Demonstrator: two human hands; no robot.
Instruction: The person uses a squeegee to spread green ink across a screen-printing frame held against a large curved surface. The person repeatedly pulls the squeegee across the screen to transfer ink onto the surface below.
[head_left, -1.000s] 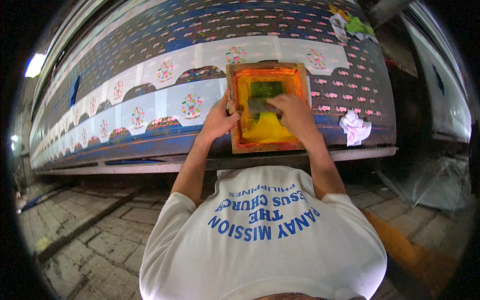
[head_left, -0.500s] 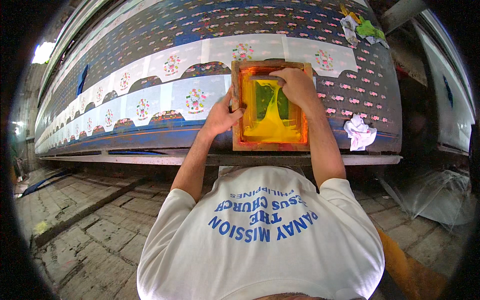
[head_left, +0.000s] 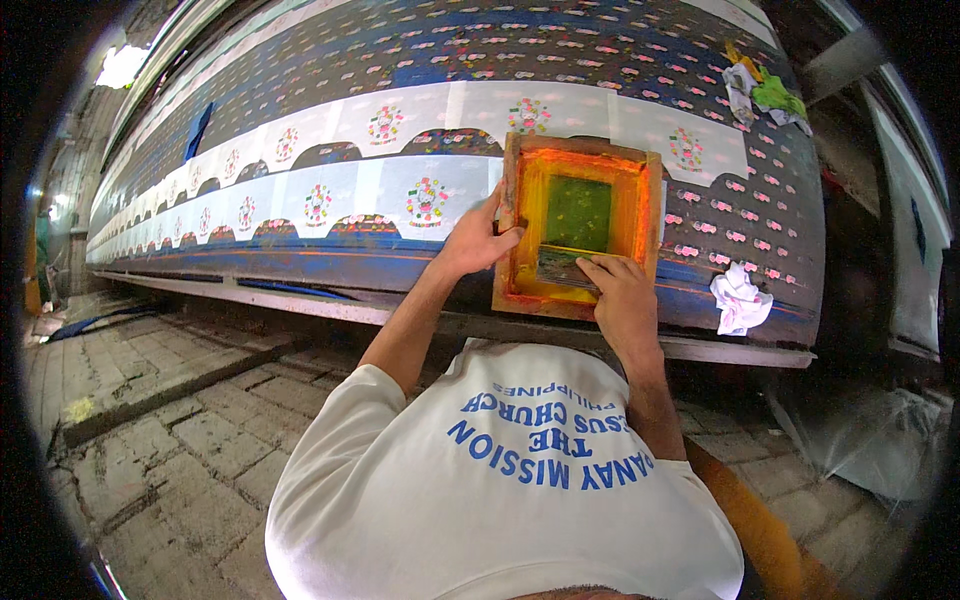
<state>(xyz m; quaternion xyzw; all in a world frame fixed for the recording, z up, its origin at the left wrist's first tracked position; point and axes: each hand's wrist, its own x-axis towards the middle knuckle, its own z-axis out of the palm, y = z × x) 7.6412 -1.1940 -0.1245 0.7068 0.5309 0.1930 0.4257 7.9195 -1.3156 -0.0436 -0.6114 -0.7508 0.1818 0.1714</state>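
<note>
A wooden screen-printing frame (head_left: 579,200) lies on the printing table, with orange and yellow ink around a green stencil area. My left hand (head_left: 478,235) grips the frame's left side. My right hand (head_left: 615,285) is closed on a flat squeegee (head_left: 563,263) near the lower end of the inside of the frame. White cut panels (head_left: 425,200), printed with colourful motifs, run in two rows leftward from the frame.
The long dark table's front rail (head_left: 723,352) runs below my hands. A crumpled white cloth (head_left: 738,298) lies right of the frame; white and green rags (head_left: 775,98) are at the back right. Clear plastic sheeting (head_left: 865,440) is at lower right, beside the paved floor.
My right hand has pulled the squeegee from the frame's top down to its lower end, uncovering the green area and clearing most yellow ink from it. The view has shifted slightly.
</note>
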